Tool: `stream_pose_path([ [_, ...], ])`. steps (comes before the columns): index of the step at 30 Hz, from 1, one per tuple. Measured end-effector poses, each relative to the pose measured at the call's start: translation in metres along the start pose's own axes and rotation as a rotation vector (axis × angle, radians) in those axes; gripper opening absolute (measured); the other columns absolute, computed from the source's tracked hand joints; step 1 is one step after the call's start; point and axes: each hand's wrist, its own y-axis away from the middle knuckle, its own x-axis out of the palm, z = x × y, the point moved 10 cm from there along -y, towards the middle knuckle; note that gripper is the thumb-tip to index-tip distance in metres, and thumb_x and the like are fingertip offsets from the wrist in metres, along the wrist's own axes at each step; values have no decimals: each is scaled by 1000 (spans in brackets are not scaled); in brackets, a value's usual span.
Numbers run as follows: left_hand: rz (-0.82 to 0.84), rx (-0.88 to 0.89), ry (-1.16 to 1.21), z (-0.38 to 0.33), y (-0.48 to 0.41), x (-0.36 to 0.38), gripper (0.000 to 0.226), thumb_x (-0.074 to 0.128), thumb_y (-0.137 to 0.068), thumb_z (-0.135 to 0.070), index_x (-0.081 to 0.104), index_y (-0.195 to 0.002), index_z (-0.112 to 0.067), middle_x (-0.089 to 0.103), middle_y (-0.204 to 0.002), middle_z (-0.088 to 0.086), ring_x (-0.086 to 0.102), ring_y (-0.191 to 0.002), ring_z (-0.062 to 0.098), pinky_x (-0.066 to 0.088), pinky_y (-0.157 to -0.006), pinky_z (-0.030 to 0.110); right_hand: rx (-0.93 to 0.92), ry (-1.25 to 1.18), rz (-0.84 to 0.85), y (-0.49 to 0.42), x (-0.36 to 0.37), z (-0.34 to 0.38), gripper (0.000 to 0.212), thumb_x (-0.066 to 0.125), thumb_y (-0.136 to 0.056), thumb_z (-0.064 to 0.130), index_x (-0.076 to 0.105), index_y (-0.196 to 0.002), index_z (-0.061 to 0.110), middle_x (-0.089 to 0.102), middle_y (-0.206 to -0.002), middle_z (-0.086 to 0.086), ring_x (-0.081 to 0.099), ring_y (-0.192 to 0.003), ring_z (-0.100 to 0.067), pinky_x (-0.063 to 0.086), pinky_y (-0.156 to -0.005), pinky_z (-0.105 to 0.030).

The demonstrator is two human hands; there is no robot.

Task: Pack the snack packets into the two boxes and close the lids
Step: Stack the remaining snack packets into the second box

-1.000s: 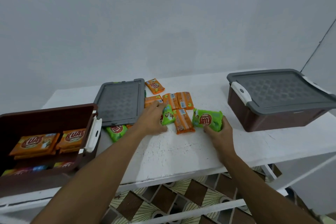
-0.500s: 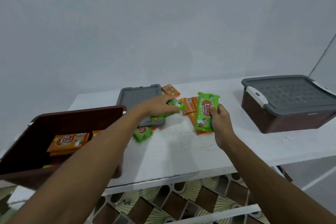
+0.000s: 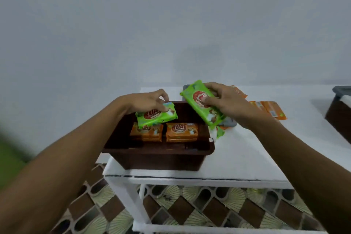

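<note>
An open brown box (image 3: 159,157) stands on the left end of the white table (image 3: 247,157). Two orange snack packets (image 3: 181,131) lie side by side inside it. My left hand (image 3: 146,100) pinches a green packet (image 3: 156,115) over the box's far left part. My right hand (image 3: 226,102) grips a second, larger green packet (image 3: 201,102), tilted above the box's right rim. Several orange packets (image 3: 269,108) lie on the table behind my right hand. The second brown box (image 3: 340,116), its grey lid on, shows at the right edge.
The open box's grey lid (image 3: 228,122) lies flat behind it, mostly hidden by my right hand. One more green packet (image 3: 220,132) peeks out beside the box's right wall. A patterned tiled floor (image 3: 190,207) shows under the table frame.
Both hands have lifted a green packet from the pile and carried it left over the open box. The camera has swung left, so the closed box now sits at the frame's right edge.
</note>
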Motion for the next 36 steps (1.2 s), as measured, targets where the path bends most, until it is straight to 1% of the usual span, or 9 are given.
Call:
stream_pose_path([
  [3,40,10,-110,31,7,9,17,64,-93,-23,52,-105,-22,62,-103,-4,55,-98,17,42,-83,33,-77,311,184,-12,46,10,39,65,-92,21,53,-129,18,64,-120,1,63,-105,-11,54,-87,-30],
  [6,158,-6,-189,61,15,31,17,65,-92,-20,52,-102,-22,60,-94,-1,55,-87,17,45,-77,31,-93,743,409,-18,102,-7,38,63,-92,23,54,-128,21,61,-121,-1,58,-103,-16,46,-86,-29],
  [10,263,22,-418,71,19,59,22,60,-94,-15,50,-114,-15,54,-97,2,52,-78,13,44,-66,25,35,1013,749,-1,150,-56,42,56,-95,18,50,-137,19,56,-128,-3,54,-115,-22,42,-92,-31],
  [14,284,48,-587,75,19,66,30,57,-93,-7,54,-120,-19,55,-108,1,56,-97,21,49,-79,34,-8,1124,719,-1,156,-68,38,54,-96,16,55,-134,19,59,-128,-8,54,-117,-26,44,-100,-37],
  [18,307,74,-610,77,19,68,33,58,-90,-2,60,-114,-23,61,-110,1,60,-101,20,53,-84,35,68,1196,710,0,151,-76,42,47,-101,18,46,-142,24,47,-143,-11,44,-130,-30,36,-110,-42],
  [23,299,99,-607,75,19,67,34,57,-90,0,63,-114,-24,62,-109,0,60,-99,19,54,-86,38,21,1325,759,0,152,-79,69,52,-94,51,29,-149,16,42,-147,-10,39,-134,-30,27,-114,-43],
  [28,180,163,-534,65,17,54,30,53,-93,-6,66,-115,-22,68,-107,-3,63,-98,14,53,-90,37,69,1223,732,2,148,-67,42,48,-101,21,45,-143,20,44,-143,-13,43,-129,-32,37,-109,-41],
  [32,50,245,-447,49,16,42,18,60,-94,-24,66,-111,-21,69,-103,-5,64,-96,10,53,-89,38,-20,1199,554,-6,125,-40,37,52,-98,32,55,-134,25,53,-129,-7,52,-107,-20,46,-89,-30],
  [36,-57,306,-393,27,15,34,16,59,-95,-30,65,-108,-23,68,-101,-7,63,-95,9,54,-86,38,-206,1042,345,-11,95,-28,27,52,-97,35,60,-122,28,61,-118,4,51,-110,-14,47,-90,-33],
])
